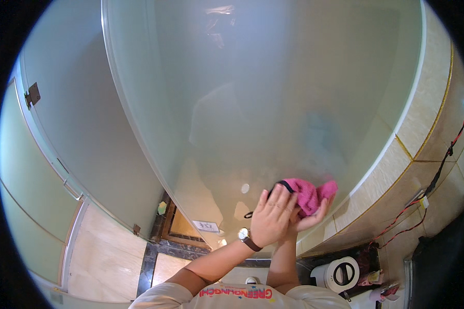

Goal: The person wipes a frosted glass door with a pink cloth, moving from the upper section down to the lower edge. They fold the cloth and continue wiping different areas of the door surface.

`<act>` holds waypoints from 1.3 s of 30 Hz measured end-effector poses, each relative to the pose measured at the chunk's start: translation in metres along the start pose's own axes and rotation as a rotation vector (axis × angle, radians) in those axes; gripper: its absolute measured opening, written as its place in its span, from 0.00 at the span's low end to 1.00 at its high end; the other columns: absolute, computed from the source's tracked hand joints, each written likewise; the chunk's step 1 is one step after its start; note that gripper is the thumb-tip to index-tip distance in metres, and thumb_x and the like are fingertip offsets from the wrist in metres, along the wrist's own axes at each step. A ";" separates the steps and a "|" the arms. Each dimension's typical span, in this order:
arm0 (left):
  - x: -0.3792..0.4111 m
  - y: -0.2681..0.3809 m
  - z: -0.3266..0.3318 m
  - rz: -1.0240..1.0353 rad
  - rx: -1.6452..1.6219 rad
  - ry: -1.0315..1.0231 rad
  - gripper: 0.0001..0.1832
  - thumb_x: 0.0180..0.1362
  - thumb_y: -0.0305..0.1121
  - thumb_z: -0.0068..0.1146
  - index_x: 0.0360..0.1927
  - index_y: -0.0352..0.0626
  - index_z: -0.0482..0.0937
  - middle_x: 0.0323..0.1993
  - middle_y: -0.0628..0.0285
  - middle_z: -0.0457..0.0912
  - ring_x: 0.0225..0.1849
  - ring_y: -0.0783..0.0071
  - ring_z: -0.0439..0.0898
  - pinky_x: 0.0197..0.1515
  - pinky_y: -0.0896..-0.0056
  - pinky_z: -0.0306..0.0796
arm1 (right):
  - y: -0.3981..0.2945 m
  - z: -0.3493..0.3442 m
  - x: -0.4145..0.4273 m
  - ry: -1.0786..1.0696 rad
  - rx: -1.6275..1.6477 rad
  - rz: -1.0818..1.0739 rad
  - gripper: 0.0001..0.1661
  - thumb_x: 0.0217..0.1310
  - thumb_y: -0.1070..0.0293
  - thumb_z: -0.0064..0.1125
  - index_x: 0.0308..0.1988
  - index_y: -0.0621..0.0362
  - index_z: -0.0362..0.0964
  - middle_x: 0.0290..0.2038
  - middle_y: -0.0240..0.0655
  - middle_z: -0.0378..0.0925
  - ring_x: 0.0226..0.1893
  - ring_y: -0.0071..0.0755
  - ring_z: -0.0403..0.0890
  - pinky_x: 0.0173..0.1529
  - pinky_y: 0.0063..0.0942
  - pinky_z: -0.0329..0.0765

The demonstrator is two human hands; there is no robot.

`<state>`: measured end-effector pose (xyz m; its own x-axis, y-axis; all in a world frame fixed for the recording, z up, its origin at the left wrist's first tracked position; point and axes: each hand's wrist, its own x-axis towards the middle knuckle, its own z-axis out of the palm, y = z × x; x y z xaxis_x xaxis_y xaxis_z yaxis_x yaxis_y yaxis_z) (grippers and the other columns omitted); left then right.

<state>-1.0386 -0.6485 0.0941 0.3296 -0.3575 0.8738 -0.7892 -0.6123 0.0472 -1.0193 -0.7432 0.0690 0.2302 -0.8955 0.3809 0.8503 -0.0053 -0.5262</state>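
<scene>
A bunched pink cloth (307, 195) with a dark edging is held between my two hands, close to a large frosted glass panel (232, 127). My right hand (315, 218) cups the cloth from the right and below. Across its dark-edged side lies my left hand (272, 216), fingers extended and back towards me; its palm is hidden. A small dark loop (248, 215) sticks out to the left of that hand. On my left wrist is a watch (245, 236) with a dark strap. Whether the cloth touches the glass, I cannot tell.
A frosted glass door (89, 127) with metal hinges stands on the left. Red and black cables (440, 174) run down the tiled wall at the right. A white lidded bin (338, 274) stands low at the right. A label with writing (206, 226) is on the glass.
</scene>
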 end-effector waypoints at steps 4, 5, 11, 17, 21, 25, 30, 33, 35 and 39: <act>-0.009 -0.003 0.004 0.056 0.041 -0.030 0.25 0.59 0.40 0.49 0.60 0.44 0.73 0.63 0.52 0.69 0.69 0.59 0.63 0.72 0.44 0.39 | 0.000 0.002 -0.013 -0.019 -0.487 -0.446 0.39 0.57 0.49 0.63 0.60 0.58 0.59 0.64 0.54 0.56 0.67 0.57 0.56 0.67 0.53 0.59; -0.010 -0.008 0.001 0.038 0.022 -0.024 0.25 0.57 0.38 0.52 0.59 0.43 0.74 0.63 0.50 0.68 0.69 0.55 0.61 0.71 0.40 0.37 | -0.006 0.010 -0.018 -0.003 -0.510 -0.423 0.39 0.57 0.48 0.63 0.59 0.58 0.60 0.64 0.55 0.56 0.67 0.58 0.56 0.67 0.53 0.59; -0.043 -0.067 -0.023 -0.153 0.100 0.216 0.29 0.60 0.33 0.52 0.65 0.36 0.63 0.67 0.39 0.59 0.72 0.41 0.52 0.69 0.30 0.33 | -0.022 0.050 -0.048 -0.518 -0.653 -0.724 0.20 0.51 0.59 0.65 0.46 0.48 0.76 0.57 0.41 0.71 0.64 0.58 0.61 0.66 0.56 0.50; -0.071 -0.103 -0.027 -0.412 0.278 0.357 0.33 0.63 0.42 0.50 0.65 0.31 0.60 0.70 0.37 0.51 0.71 0.35 0.48 0.70 0.33 0.38 | -0.032 0.084 -0.077 -0.809 -0.562 -0.790 0.18 0.54 0.61 0.61 0.47 0.46 0.77 0.56 0.31 0.76 0.60 0.38 0.69 0.63 0.43 0.58; -0.049 -0.070 -0.016 -0.550 0.034 0.388 0.32 0.66 0.38 0.46 0.70 0.37 0.54 0.73 0.42 0.44 0.73 0.41 0.43 0.73 0.44 0.38 | -0.036 0.072 -0.049 -0.823 -0.558 -0.782 0.16 0.53 0.62 0.62 0.44 0.48 0.77 0.55 0.33 0.76 0.60 0.44 0.70 0.61 0.46 0.60; -0.020 -0.034 0.005 -0.189 0.070 0.261 0.33 0.60 0.38 0.54 0.67 0.38 0.62 0.71 0.35 0.46 0.72 0.32 0.43 0.70 0.35 0.37 | -0.035 0.031 0.003 -0.694 -0.666 -0.849 0.21 0.51 0.62 0.65 0.45 0.54 0.70 0.55 0.49 0.73 0.60 0.62 0.66 0.63 0.54 0.58; 0.016 0.025 0.021 -0.034 0.055 0.048 0.23 0.59 0.38 0.51 0.56 0.40 0.75 0.64 0.43 0.66 0.70 0.49 0.60 0.70 0.40 0.43 | -0.026 -0.016 0.050 -0.370 -0.616 -0.794 0.25 0.57 0.63 0.64 0.52 0.56 0.65 0.62 0.53 0.63 0.64 0.62 0.60 0.66 0.55 0.58; 0.016 0.040 0.029 -0.012 0.069 0.039 0.22 0.59 0.40 0.50 0.55 0.44 0.76 0.62 0.50 0.70 0.68 0.58 0.64 0.71 0.42 0.39 | -0.022 -0.021 0.044 -0.163 -0.574 -0.623 0.27 0.55 0.66 0.66 0.52 0.57 0.65 0.64 0.52 0.57 0.67 0.61 0.54 0.67 0.56 0.56; 0.014 0.037 0.027 0.003 0.067 0.077 0.22 0.58 0.39 0.49 0.55 0.45 0.76 0.61 0.50 0.71 0.68 0.56 0.65 0.71 0.38 0.36 | -0.025 -0.010 0.035 -0.146 -0.513 -0.616 0.24 0.56 0.68 0.63 0.52 0.58 0.65 0.64 0.55 0.56 0.68 0.59 0.53 0.68 0.54 0.55; 0.003 0.022 0.002 -0.047 0.075 -0.052 0.22 0.61 0.39 0.43 0.57 0.47 0.75 0.62 0.53 0.70 0.68 0.61 0.66 0.70 0.35 0.32 | -0.026 -0.001 0.007 -0.137 -0.368 -0.332 0.23 0.55 0.72 0.59 0.51 0.61 0.65 0.65 0.55 0.55 0.68 0.60 0.52 0.69 0.55 0.52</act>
<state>-1.0544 -0.6646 0.0974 0.3932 -0.3624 0.8450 -0.7318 -0.6798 0.0490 -1.0399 -0.7496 0.0844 0.0569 -0.7523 0.6564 0.6706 -0.4582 -0.5833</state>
